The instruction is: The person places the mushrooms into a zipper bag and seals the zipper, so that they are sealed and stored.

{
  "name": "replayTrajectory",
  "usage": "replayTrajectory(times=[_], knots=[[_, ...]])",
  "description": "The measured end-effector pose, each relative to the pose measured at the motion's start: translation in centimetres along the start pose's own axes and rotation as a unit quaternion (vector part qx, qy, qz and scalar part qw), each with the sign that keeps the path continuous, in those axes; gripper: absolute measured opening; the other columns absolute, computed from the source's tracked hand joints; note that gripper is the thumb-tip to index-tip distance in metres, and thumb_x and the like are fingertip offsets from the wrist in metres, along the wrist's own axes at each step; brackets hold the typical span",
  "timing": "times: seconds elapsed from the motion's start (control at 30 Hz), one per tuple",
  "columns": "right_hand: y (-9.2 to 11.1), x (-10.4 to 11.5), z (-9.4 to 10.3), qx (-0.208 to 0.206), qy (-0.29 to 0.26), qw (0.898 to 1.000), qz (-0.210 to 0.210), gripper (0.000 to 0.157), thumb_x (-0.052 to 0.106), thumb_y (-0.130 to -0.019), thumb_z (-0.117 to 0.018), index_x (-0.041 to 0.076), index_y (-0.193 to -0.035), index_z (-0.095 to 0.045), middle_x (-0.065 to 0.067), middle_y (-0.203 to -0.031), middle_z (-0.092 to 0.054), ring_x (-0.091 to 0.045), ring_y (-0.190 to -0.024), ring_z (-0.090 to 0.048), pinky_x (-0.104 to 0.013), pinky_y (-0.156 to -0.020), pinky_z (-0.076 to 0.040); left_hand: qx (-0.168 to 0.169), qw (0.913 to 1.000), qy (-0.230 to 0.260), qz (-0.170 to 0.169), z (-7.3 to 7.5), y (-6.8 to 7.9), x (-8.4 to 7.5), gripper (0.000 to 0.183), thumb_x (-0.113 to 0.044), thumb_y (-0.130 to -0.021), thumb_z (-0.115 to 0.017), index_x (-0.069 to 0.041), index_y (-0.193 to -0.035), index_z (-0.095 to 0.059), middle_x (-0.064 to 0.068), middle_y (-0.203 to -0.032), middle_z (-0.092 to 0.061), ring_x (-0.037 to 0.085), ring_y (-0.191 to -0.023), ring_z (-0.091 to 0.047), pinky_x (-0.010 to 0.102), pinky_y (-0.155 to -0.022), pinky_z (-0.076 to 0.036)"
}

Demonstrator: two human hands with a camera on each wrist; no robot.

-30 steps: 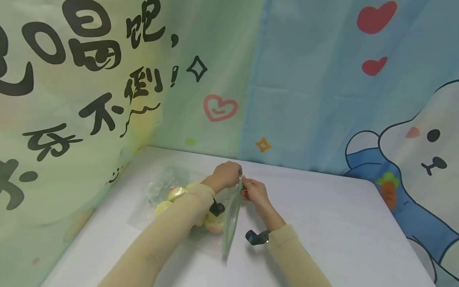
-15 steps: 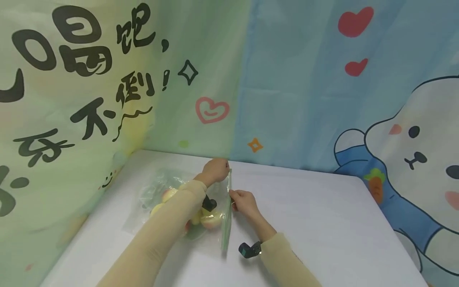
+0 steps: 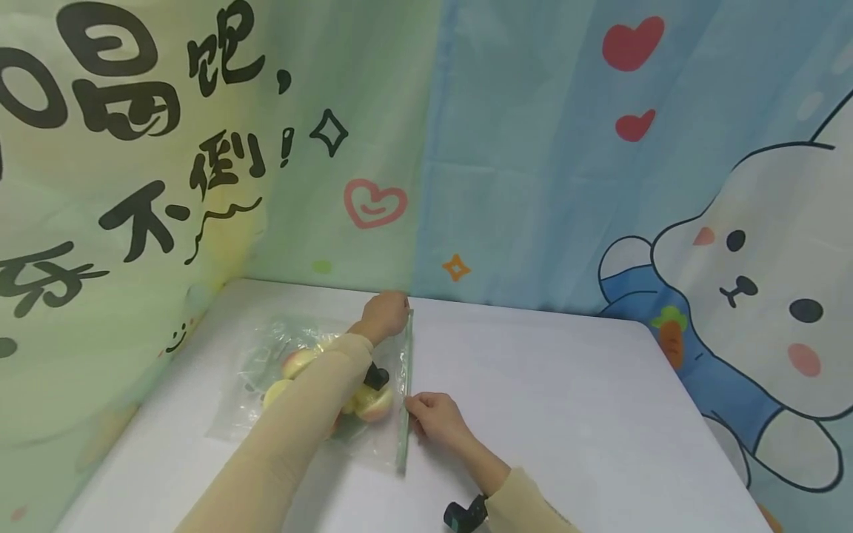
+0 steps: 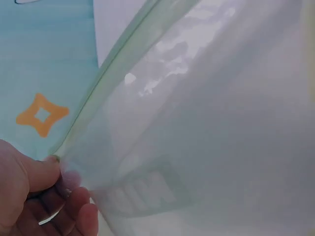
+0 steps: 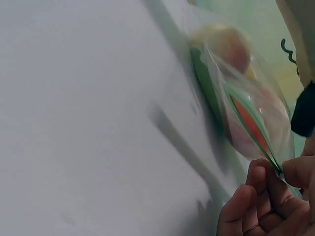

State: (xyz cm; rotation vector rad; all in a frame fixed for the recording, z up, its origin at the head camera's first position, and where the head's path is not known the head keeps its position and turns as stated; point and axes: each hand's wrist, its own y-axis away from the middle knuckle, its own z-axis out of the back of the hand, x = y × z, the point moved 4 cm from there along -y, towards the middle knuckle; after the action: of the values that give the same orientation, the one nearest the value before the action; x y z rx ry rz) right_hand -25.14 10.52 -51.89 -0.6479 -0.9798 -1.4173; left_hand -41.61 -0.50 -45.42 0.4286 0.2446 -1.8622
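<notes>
A clear zip bag (image 3: 260,363) with a green-tinted sealing edge (image 3: 405,377) lies on the table, holding several round yellow fruits (image 3: 373,406) with a red blush. My left hand (image 3: 386,314) pinches the far corner of the bag between thumb and fingers; the left wrist view shows the clear film (image 4: 221,128) stretching away from that grip. Lower along the same edge, my right hand (image 3: 437,420) pinches the seal between thumb and forefinger. In the right wrist view the green seal lines (image 5: 251,128) spread apart beyond the right fingertips. My left sleeve hides part of the fruit.
The white table (image 3: 533,400) extends to the right of the bag. A printed cloth backdrop (image 3: 506,185) hangs behind and to the left of it. Dark wrist cameras sit at the left wrist (image 3: 377,376) and right wrist (image 3: 465,514).
The right hand has moved down along the bag's sealing edge, towards the near end, away from the left hand. The left hand keeps its grip at the far corner. The head view has turned rightward.
</notes>
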Motion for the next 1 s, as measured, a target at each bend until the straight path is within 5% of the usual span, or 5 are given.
replayTrajectory(times=[0.33, 0.53, 0.83, 1.0], knots=[[3.9, -0.5, -0.6, 0.098, -0.071, 0.992, -0.019, 0.033, 0.024, -0.096, -0.058, 0.000, -0.074, -0.062, 0.002, -0.056, -0.053, -0.008, -0.047, -0.049, -0.020, -0.044, -0.042, -0.009, 0.9990, -0.040, -0.020, -0.4, -0.3, -1.0, 0.016, -0.016, -0.099, -0.054, -0.006, -0.106, -0.065, 0.008, -0.101, -0.069, 0.022, -0.084, -0.065, 0.036, -0.073, -0.054], [6.1, -1.1, -1.2, 0.151, -0.100, 0.983, -0.034, 0.032, 0.024, -0.098, -0.055, 0.000, -0.077, -0.061, 0.001, -0.059, -0.054, -0.008, -0.046, -0.049, -0.018, -0.042, -0.042, -0.015, 0.9993, -0.034, 0.008, -0.8, -0.1, -0.6, 0.016, -0.014, -0.098, -0.055, -0.005, -0.108, -0.065, 0.009, -0.103, -0.069, 0.024, -0.086, -0.066, 0.038, -0.074, -0.055], [6.6, -1.5, 0.5, 0.190, 0.002, 0.982, 0.009, 0.034, 0.031, -0.099, -0.053, 0.007, -0.079, -0.065, 0.000, -0.062, -0.060, -0.009, -0.046, -0.048, -0.021, -0.040, -0.042, -0.001, 0.9996, -0.022, -0.017, -0.8, 0.5, -0.9, 0.018, -0.013, -0.098, -0.054, -0.004, -0.111, -0.063, 0.009, -0.107, -0.068, 0.021, -0.084, -0.065, 0.035, -0.073, -0.054], [4.8, -0.7, 4.3, 0.142, 0.099, 0.984, 0.035, 0.033, 0.035, -0.100, -0.054, 0.008, -0.087, -0.068, -0.001, -0.069, -0.061, -0.012, -0.053, -0.051, -0.027, -0.047, -0.044, 0.018, 0.9986, -0.042, -0.026, -0.2, 0.9, -1.4, 0.025, -0.021, -0.099, -0.054, -0.005, -0.116, -0.064, 0.008, -0.109, -0.067, 0.024, -0.092, -0.066, 0.038, -0.078, -0.054]])
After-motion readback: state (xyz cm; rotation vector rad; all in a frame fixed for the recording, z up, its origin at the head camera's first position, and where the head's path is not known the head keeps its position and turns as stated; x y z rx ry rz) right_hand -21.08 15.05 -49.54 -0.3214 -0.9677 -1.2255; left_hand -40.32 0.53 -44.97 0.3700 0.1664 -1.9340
